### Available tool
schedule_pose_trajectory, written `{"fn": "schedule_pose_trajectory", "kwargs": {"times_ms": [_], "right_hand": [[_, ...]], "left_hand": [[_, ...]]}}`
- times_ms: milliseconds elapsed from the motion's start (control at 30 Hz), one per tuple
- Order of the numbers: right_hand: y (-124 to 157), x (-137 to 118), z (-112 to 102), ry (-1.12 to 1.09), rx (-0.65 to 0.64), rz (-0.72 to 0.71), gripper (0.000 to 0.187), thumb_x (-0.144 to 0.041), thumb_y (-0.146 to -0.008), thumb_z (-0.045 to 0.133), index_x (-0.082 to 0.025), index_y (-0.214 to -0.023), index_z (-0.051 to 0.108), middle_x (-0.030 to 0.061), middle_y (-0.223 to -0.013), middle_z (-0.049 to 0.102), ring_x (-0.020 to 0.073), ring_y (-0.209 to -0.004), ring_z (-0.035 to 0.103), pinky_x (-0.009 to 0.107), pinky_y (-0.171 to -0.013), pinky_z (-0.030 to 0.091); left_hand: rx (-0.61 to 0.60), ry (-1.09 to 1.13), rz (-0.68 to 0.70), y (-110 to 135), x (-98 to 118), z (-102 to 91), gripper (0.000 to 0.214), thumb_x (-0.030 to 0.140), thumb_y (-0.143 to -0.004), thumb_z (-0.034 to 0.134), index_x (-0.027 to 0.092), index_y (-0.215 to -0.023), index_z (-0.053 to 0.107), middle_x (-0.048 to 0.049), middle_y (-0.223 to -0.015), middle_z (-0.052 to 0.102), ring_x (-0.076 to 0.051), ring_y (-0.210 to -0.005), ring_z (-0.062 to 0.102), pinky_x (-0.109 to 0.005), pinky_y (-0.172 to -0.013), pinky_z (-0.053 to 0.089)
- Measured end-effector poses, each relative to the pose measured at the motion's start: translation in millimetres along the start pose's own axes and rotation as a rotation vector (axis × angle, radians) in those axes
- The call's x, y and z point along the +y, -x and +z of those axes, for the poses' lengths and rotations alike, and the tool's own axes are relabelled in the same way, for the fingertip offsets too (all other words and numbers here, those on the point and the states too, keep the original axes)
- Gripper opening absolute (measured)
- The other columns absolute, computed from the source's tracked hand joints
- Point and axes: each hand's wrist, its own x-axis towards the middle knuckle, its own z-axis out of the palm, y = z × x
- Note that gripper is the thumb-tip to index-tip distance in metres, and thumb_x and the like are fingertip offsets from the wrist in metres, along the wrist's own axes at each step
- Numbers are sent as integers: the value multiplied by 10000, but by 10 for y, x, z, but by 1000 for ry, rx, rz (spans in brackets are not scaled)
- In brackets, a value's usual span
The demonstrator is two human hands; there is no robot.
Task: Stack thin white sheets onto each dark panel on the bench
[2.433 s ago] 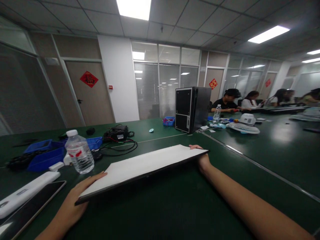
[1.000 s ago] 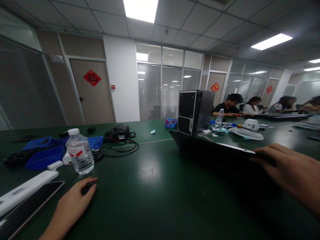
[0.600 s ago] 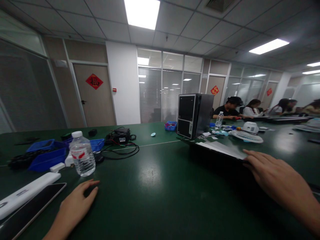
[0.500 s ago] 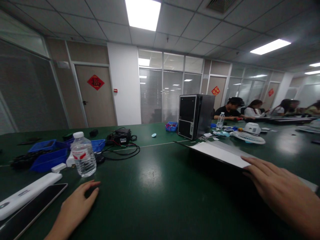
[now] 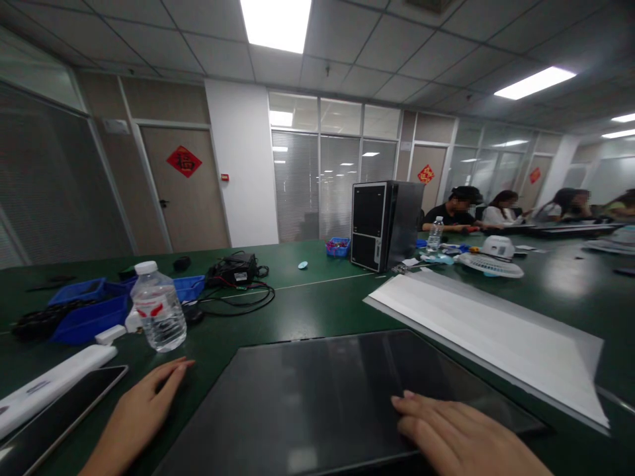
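A large, thin, glossy black screen panel (image 5: 297, 390) lies face up on the table in front of me, its near edge partly cut off by the frame. My right hand (image 5: 446, 426) lies over its right part, fingers together and stretched toward the left; the thumb is hidden. Just left of the panel, my left hand (image 5: 141, 406) rests on the green table with its fingers extended and nothing in it. Right of the panel, white sheets (image 5: 476, 330) lie at an angle. Beyond my left hand stands a water bottle (image 5: 157, 311) with a white cap.
At the left lie a white elongated device (image 5: 54, 383) and a phone-like dark slab (image 5: 59, 420). Blue bins (image 5: 92, 317) and a black adapter with cables (image 5: 235, 270) sit behind. A computer tower (image 5: 384, 225) and a white fan (image 5: 489, 264) stand farther back; people sit at the right.
My right hand has moved left and nearer, from the raised edge at the right onto the black panel, which now lies flat before me. The white sheets are uncovered. My left hand stays nearly still.
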Motion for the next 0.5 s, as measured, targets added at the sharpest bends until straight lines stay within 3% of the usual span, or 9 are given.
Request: {"fn": "schedule_pose_trajectory", "kwargs": {"times_ms": [133, 233, 400, 500], "right_hand": [[-147, -77, 285, -152, -99, 77, 375, -447, -988, 541, -321, -1331, 620, 37, -1166, 778, 272, -925, 768, 399, -675, 630], [-209, 114, 406, -339, -159, 163, 468, -503, -951, 600, -379, -1402, 576, 38, -1066, 794, 275, -818, 749, 423, -697, 604], [-372, 1055, 694, -178, -344, 475, 484, -450, -1031, 406, -254, -1453, 541, 115, -1346, 676, 294, -1162, 658, 461, -1005, 508], [-265, 1613, 1067, -52, -430, 680, 702, -540, -978, 466, -148, -1557, 409, 198, -1585, 439, 358, -1438, 426, 504, -1176, 338]], "left_hand": [[-98, 61, 35, 53, 55, -38, 652, 662, -926, 312, 289, -1208, 767, -36, -1327, 742, -311, -1261, 669, -494, -1125, 482], [-156, 104, 146, 118, 127, 3, 604, 680, -905, 388, 325, -1227, 755, 18, -1430, 675, -267, -1363, 591, -429, -1206, 395], [-243, -33, 348, 165, 177, 162, 560, 657, -917, 452, 368, -1342, 676, 10, -1562, 548, -286, -1467, 474, -516, -1268, 265], [-251, -169, 390, 160, 152, 222, 560, 640, -928, 463, 404, -1421, 589, 5, -1629, 449, -301, -1528, 372, -589, -1273, 189]]}}
